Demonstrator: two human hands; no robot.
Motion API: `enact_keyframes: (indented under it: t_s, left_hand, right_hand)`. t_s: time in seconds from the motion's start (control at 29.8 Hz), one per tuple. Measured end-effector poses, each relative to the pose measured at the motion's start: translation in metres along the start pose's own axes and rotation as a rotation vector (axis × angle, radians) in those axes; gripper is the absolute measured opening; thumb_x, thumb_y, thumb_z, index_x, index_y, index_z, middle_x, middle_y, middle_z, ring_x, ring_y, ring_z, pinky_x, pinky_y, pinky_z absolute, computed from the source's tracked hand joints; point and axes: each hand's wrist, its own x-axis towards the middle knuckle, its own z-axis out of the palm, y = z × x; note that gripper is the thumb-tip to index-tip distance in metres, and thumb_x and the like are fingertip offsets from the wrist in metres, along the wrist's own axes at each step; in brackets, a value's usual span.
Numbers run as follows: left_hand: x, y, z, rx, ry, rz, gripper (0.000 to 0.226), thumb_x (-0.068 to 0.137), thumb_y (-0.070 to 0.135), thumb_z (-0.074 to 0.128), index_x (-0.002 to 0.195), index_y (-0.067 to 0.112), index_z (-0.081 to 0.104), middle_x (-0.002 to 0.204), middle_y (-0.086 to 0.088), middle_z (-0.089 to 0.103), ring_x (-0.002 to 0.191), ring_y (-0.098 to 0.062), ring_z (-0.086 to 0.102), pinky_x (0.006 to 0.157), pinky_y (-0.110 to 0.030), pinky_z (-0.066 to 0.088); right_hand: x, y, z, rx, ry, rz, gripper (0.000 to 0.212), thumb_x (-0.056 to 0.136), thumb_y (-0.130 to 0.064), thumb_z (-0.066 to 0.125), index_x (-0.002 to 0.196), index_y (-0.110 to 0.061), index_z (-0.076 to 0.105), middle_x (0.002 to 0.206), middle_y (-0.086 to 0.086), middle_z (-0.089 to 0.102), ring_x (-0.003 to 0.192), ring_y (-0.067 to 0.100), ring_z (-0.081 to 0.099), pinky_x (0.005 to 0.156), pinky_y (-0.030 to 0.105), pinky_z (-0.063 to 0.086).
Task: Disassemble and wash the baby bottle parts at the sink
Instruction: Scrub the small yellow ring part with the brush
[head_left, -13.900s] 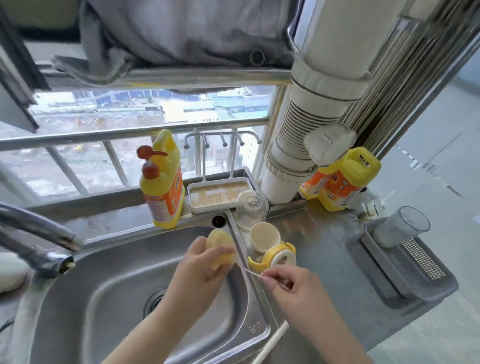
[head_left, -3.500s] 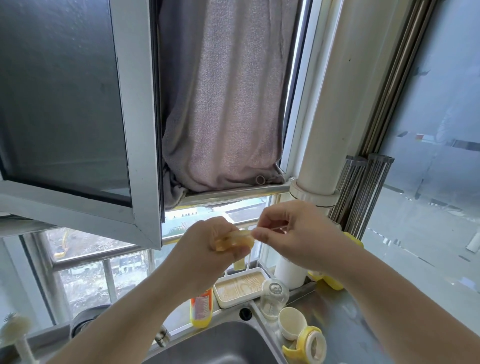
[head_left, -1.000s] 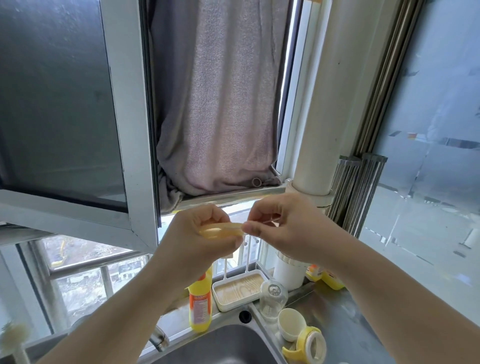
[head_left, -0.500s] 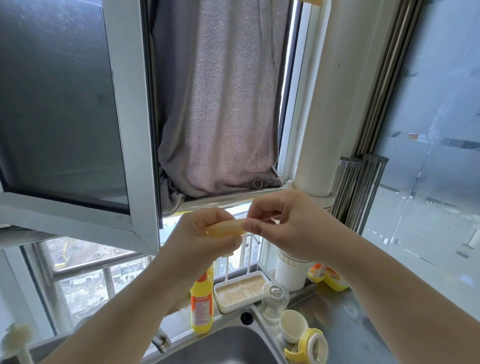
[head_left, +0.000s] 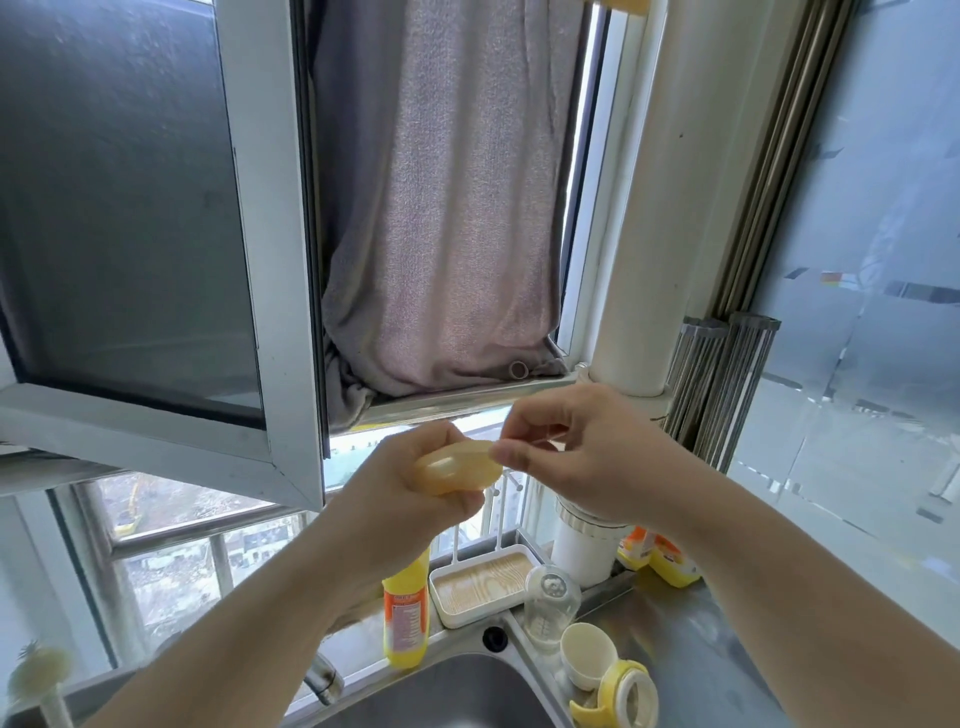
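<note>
My left hand (head_left: 410, 499) is raised in front of the window, fingers curled round a soft, pale-yellow silicone nipple (head_left: 457, 467) that lies on its side in my grip. My right hand (head_left: 582, 457) meets it from the right: thumb and forefinger pinch at the nipple's right edge, the other fingers curled behind. Whether something thin sits between those fingertips I cannot tell.

Below my hands, well apart from them, the rest of the bottle parts stand on the steel table (head_left: 691, 654) at the back right corner of the sink (head_left: 447, 696). The clear bottle body (head_left: 550, 603) stands mouth down just beside the sink's corner. Next to it, nearer me, is a cream cup-shaped cap (head_left: 587, 654), and touching that a yellow collar ring (head_left: 623, 696) lying on its side with its opening toward me.

Behind the bottle body a white tray (head_left: 480, 584) with a wood-grain floor sits on the sill. To its left stands a yellow detergent bottle (head_left: 405, 613), partly hidden by my left wrist. To the right, a white pipe (head_left: 639, 260) runs up the corner, with two more yellow bottles (head_left: 665, 561) at its foot behind my right forearm. A grey towel (head_left: 441, 208) hangs in the open window above. At the far lower left a bottle brush head (head_left: 36, 670) is visible.
</note>
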Motion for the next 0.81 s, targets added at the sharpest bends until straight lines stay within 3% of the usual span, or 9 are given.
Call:
enact_keyframes:
  t_s: [0.1, 0.2, 0.27, 0.37, 0.44, 0.47, 0.57, 0.81]
  left_hand:
    - [-0.002, -0.001, -0.005, -0.029, -0.018, -0.012, 0.018, 0.063, 0.025, 0.074, 0.079, 0.026, 0.068, 0.082, -0.018, 0.062, 0.073, -0.027, 0.054, 0.07, -0.054, 0.051]
    - [-0.005, 0.004, -0.001, -0.027, -0.073, 0.036, 0.014, 0.072, 0.024, 0.08, 0.082, 0.025, 0.07, 0.078, -0.01, 0.065, 0.072, -0.02, 0.057, 0.071, -0.04, 0.048]
    - [-0.005, 0.007, 0.003, 0.03, -0.068, 0.059, 0.017, 0.069, 0.037, 0.073, 0.081, 0.025, 0.071, 0.075, 0.0, 0.069, 0.071, -0.018, 0.061, 0.07, -0.034, 0.05]
    - [-0.005, 0.006, -0.002, 0.1, 0.0, 0.087, 0.026, 0.061, 0.049, 0.067, 0.08, 0.031, 0.073, 0.078, 0.003, 0.071, 0.077, -0.034, 0.064, 0.069, -0.048, 0.054]
    - [-0.006, 0.004, -0.002, 0.115, 0.029, 0.087, 0.015, 0.067, 0.044, 0.072, 0.076, 0.032, 0.071, 0.076, 0.002, 0.07, 0.072, -0.038, 0.062, 0.065, -0.051, 0.053]
    - [-0.005, 0.002, -0.001, 0.126, 0.034, 0.088, 0.007, 0.073, 0.035, 0.074, 0.074, 0.031, 0.069, 0.072, 0.003, 0.068, 0.068, -0.032, 0.062, 0.064, -0.048, 0.051]
    - [-0.004, -0.002, 0.003, 0.136, 0.032, 0.107, 0.015, 0.076, 0.018, 0.075, 0.07, 0.029, 0.067, 0.061, 0.01, 0.062, 0.06, -0.005, 0.054, 0.062, -0.03, 0.042]
    - [-0.005, 0.001, 0.004, 0.094, 0.024, 0.098, 0.017, 0.074, 0.013, 0.076, 0.07, 0.027, 0.068, 0.065, 0.009, 0.065, 0.061, -0.002, 0.056, 0.062, -0.02, 0.044]
  right_hand:
    - [-0.003, 0.005, -0.004, -0.023, -0.009, 0.034, 0.014, 0.083, -0.032, 0.067, 0.07, -0.028, 0.064, 0.068, -0.007, 0.062, 0.067, 0.009, 0.058, 0.071, 0.03, 0.052]
    - [-0.003, 0.001, -0.002, -0.02, -0.006, 0.004, 0.016, 0.083, -0.03, 0.068, 0.068, -0.029, 0.063, 0.066, -0.008, 0.061, 0.064, 0.005, 0.055, 0.065, 0.021, 0.048]
    - [-0.001, -0.005, 0.002, -0.051, -0.014, -0.021, 0.017, 0.083, -0.029, 0.068, 0.067, -0.029, 0.063, 0.064, -0.008, 0.06, 0.062, 0.004, 0.054, 0.061, 0.018, 0.046]
    - [-0.004, 0.003, -0.003, -0.068, -0.016, 0.03, 0.015, 0.083, -0.031, 0.068, 0.07, -0.026, 0.065, 0.066, -0.007, 0.061, 0.064, 0.007, 0.055, 0.066, 0.025, 0.048]
    - [-0.007, 0.006, -0.004, -0.055, -0.013, 0.046, 0.015, 0.083, -0.032, 0.067, 0.07, -0.025, 0.065, 0.066, -0.007, 0.061, 0.063, 0.005, 0.054, 0.068, 0.026, 0.049]
    - [-0.007, 0.004, -0.002, -0.051, -0.008, 0.034, 0.015, 0.083, -0.031, 0.067, 0.07, -0.026, 0.064, 0.066, -0.007, 0.061, 0.063, 0.004, 0.054, 0.067, 0.024, 0.048]
    - [-0.007, 0.001, -0.001, -0.056, -0.005, 0.019, 0.018, 0.084, -0.03, 0.067, 0.066, -0.029, 0.061, 0.064, -0.009, 0.06, 0.061, 0.002, 0.052, 0.062, 0.015, 0.043]
    - [-0.013, 0.01, -0.006, -0.052, 0.009, 0.055, 0.014, 0.083, -0.03, 0.068, 0.073, -0.021, 0.067, 0.066, -0.01, 0.062, 0.065, 0.004, 0.056, 0.068, 0.025, 0.049]
